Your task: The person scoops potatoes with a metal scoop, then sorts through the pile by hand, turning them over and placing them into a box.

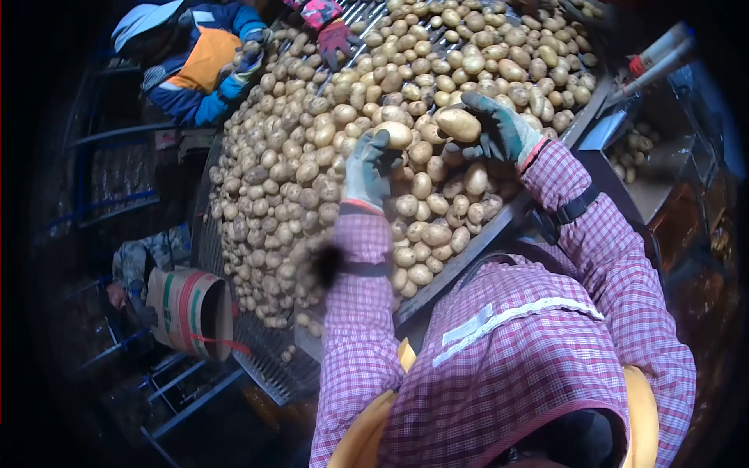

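Both my hands wear teal and white work gloves and are above a large heap of potatoes (289, 171). My right hand (505, 129) grips a pale oval potato (459, 125), with the fingers above it and the thumb below. Another pale potato (396, 135) lies against the curled fingers of my left hand (367, 168), which looks closed on it; part of the grip is hidden. Below my hands, more potatoes (421, 187) of mixed sizes lie close together.
A metal edge (460, 261) borders the heap on my side. Opposite, a person in blue and orange (207, 62) and a gloved hand (335, 40) work at the potatoes. Left stands an open striped sack (187, 312) beside a slatted grate (265, 366). A bin (655, 171) holds potatoes at right.
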Demonstrator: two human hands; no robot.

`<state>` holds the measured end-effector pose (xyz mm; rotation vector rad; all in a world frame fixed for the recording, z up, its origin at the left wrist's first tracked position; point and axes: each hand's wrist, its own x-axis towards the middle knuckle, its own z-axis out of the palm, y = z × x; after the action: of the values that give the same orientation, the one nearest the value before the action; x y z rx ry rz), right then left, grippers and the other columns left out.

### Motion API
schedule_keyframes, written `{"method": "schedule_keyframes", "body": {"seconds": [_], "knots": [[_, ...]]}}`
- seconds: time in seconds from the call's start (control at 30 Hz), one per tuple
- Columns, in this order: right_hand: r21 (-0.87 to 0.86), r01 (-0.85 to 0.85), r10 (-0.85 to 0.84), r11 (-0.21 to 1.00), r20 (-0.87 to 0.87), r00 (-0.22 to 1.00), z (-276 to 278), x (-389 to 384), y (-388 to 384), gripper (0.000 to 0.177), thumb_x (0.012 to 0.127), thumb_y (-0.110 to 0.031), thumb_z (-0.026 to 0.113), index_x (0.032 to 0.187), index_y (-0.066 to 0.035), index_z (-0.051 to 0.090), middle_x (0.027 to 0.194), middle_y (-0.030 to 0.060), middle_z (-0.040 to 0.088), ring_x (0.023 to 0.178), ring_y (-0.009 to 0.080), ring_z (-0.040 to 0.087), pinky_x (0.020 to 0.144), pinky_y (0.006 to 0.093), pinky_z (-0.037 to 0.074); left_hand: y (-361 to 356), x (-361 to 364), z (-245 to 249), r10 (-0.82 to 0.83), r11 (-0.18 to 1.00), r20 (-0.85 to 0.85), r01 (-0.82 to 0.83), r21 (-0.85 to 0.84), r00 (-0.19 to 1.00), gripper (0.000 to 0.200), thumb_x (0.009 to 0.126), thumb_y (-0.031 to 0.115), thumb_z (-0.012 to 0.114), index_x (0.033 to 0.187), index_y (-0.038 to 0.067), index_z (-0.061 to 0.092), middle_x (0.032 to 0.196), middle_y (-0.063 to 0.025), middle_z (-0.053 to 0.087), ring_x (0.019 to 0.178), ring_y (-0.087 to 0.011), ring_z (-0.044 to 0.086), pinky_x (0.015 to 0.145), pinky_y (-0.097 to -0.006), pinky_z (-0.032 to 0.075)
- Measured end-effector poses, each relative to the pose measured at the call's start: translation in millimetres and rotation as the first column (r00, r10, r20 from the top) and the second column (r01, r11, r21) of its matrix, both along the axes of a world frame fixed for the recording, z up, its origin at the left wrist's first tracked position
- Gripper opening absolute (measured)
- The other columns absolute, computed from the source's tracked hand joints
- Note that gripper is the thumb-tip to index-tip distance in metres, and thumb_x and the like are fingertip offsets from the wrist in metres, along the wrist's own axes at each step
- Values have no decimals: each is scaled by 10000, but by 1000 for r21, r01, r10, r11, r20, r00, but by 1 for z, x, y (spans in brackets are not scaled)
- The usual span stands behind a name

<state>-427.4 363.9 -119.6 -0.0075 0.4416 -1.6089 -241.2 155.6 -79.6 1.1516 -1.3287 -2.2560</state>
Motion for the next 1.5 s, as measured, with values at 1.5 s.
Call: {"method": "schedule_keyframes", "body": {"seconds": [1.5], "knots": [[475,159,485,866,-718,-500,-32,27,-97,351,844,-211,645,1179,-113,683,1159,189,695,1124,347,666,950,445,536,46,87,44,-163,699,442,419,-579,882,389,975,212,642,1294,-11,649,1242,-168,703,1181,-219,653,1023,-351,503]]}}
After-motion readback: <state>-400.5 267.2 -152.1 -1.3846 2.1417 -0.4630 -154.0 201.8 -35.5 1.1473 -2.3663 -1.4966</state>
